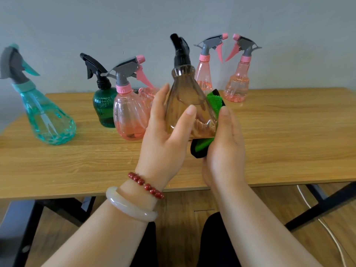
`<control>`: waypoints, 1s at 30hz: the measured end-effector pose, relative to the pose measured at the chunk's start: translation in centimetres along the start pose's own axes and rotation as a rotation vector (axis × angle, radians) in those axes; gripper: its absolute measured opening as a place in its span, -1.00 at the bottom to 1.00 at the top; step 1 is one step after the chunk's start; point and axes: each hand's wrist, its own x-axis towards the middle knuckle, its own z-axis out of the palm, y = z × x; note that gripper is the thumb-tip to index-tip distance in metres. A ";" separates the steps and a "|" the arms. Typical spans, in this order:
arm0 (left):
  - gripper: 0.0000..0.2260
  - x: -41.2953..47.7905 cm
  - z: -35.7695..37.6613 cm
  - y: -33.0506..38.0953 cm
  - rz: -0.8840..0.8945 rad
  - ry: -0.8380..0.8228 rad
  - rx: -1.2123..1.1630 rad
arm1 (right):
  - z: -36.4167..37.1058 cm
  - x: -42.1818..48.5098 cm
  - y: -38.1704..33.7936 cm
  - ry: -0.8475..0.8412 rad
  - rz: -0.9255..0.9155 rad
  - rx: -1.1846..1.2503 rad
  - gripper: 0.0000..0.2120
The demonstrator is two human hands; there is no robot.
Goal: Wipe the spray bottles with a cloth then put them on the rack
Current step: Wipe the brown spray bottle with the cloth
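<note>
A clear brown spray bottle (185, 105) with a black trigger head is held upright above the wooden table (289, 141). My left hand (165, 139) grips its left side, thumb across the front. My right hand (225, 147) holds a green cloth with black edging (213, 102) against the bottle's right side and base. Standing on the table are a teal bottle (46, 116), a dark green bottle (104, 106), a pink bottle (127, 112) close to my left hand, and two pink bottles (204, 78) (238, 87) at the back right.
Another pink bottle (146, 95) lies partly hidden behind the near pink one. A grey wall stands right behind the table. Black table legs (317, 207) and a white cable (331, 234) run over the wood floor below. No rack is in view.
</note>
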 end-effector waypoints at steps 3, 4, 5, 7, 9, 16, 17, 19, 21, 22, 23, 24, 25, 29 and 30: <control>-0.34 0.6 -0.6 0.2 -0.066 -0.097 0.161 | -0.2 -0.1 0.3 0.068 -0.078 -0.124 -0.81; -0.28 0.7 -0.8 0.3 -0.099 -0.118 0.166 | -0.3 -0.3 0.3 0.072 -0.115 -0.169 -0.80; -0.22 0.8 -0.9 0.3 -0.123 -0.132 0.150 | -0.4 -0.4 0.3 0.067 -0.150 -0.203 -0.79; -0.13 0.9 -0.7 0.4 -0.143 -0.143 0.107 | -0.5 -0.8 0.2 0.024 -0.237 -0.292 -0.75; -0.12 0.7 -0.5 0.4 -0.137 -0.103 0.067 | -0.5 -1.2 0.5 -0.028 -0.312 -0.370 -0.69; -0.21 -0.3 -0.1 0.0 -0.128 -0.008 -0.129 | -0.5 -0.6 0.2 -0.164 -0.377 -0.303 -0.69; -0.18 -0.3 -0.2 -0.1 -0.131 -0.003 -0.158 | -0.6 -0.1 0.1 -0.158 -0.331 -0.269 -0.71; -0.16 -0.3 -0.3 -0.1 -0.124 0.003 -0.182 | -0.9 1.2 0.0 -0.131 -0.206 -0.186 -0.68; -0.17 -0.2 -0.3 0.0 -0.124 0.022 -0.182 | -1.4 1.4 0.3 -0.138 -0.200 -0.172 -0.62; -0.18 0.0 -0.4 0.0 -0.131 0.035 -0.187 | -1.3 1.0 0.4 -0.159 -0.270 -0.188 -0.65; -0.21 0.1 -0.5 0.1 -0.135 0.042 -0.199 | -1.2 0.5 0.6 -0.190 -0.387 -0.239 -0.67; -0.25 0.3 -0.6 0.1 -0.130 0.042 -0.210 | -1.2 0.0 0.8 -0.222 -0.527 -0.322 -0.67; -0.30 0.3 -0.6 0.2 -0.121 0.029 -0.215 | -1.4 -0.4 1.0 -0.254 -0.647 -0.405 -0.66; -0.32 -0.3 -0.4 0.8 -0.069 -0.006 -0.173 | -1.5 1.3 0.2 -0.227 -0.405 -0.255 -0.67; -0.31 -0.4 -0.4 0.8 -0.069 -0.003 -0.166 | -1.5 1.8 -0.1 -0.204 -0.286 -0.189 -0.69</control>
